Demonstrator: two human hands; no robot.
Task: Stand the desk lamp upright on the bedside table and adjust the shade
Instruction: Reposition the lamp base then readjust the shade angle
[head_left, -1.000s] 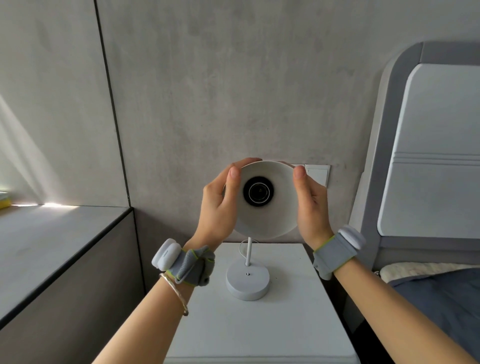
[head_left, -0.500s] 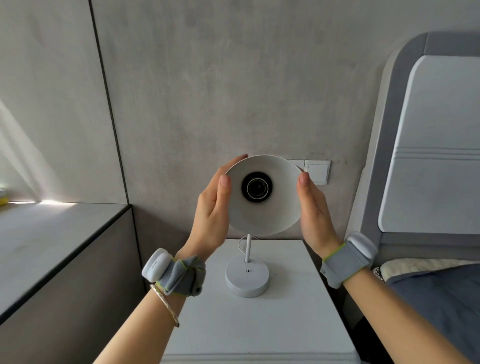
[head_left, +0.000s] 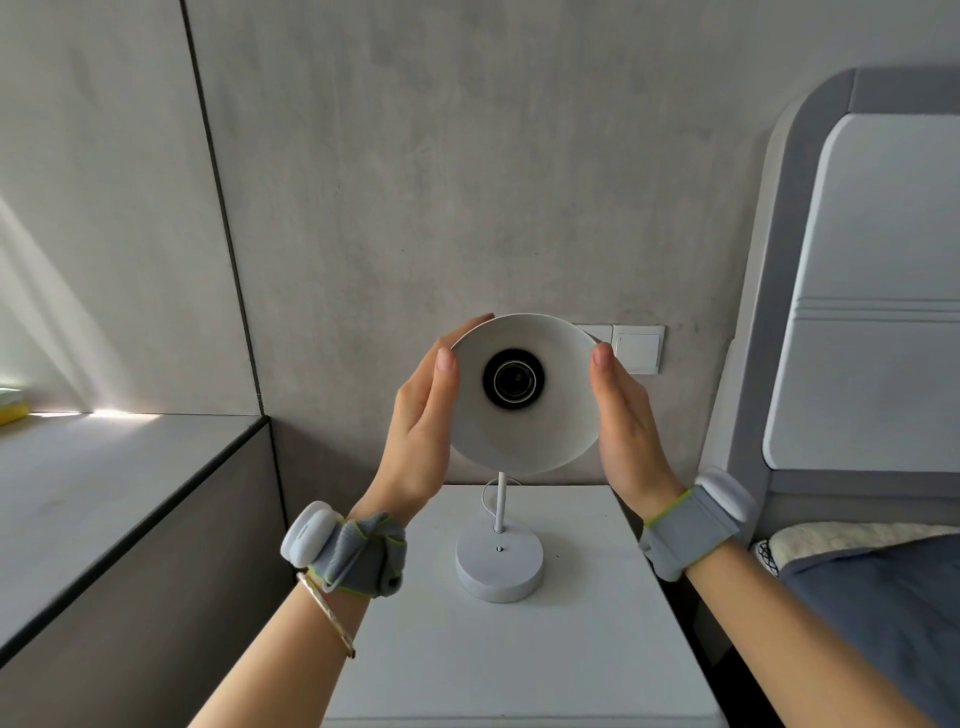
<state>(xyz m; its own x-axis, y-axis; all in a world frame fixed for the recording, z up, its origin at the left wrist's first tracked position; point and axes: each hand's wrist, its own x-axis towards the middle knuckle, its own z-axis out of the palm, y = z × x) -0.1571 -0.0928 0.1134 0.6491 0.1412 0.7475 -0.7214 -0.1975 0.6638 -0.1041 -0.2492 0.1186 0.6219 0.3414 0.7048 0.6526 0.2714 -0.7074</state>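
A white desk lamp stands upright on the white bedside table. Its round base rests near the table's back, and a thin stem rises from it. The round white shade faces me, showing a dark empty bulb socket in its middle. My left hand cups the shade's left rim, fingers wrapped behind it. My right hand presses flat against the right rim. A thin white cord loops behind the stem.
A grey wall with white switch plates stands just behind the shade. A grey padded headboard and bed with dark blue bedding lie to the right. A long grey ledge runs along the left.
The shade has turned a little between my hands, its rim now wider and more fully toward me. My hands stay on both sides of it; the base has not moved.
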